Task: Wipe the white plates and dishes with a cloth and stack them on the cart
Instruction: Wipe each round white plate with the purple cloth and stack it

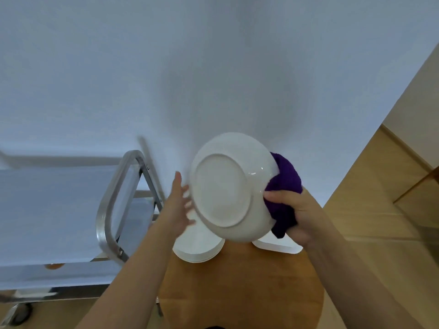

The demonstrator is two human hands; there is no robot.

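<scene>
The right hand [293, 210] clutches a cloth [283, 186] against a bowl [228, 186] while the left hand [178, 205], fingers spread, steadies its rim.

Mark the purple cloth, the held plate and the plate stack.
purple cloth [286, 184], head view, bunched upper part
held plate [223, 193], head view, underside centre
plate stack [199, 248], head view, near rim

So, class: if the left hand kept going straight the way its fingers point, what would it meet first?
The white dish. The left hand has straight fingers reaching up to the dish's left rim, apparently touching it already, though depth is unclear. The right hand holds the purple cloth at the opposite rim.
</scene>
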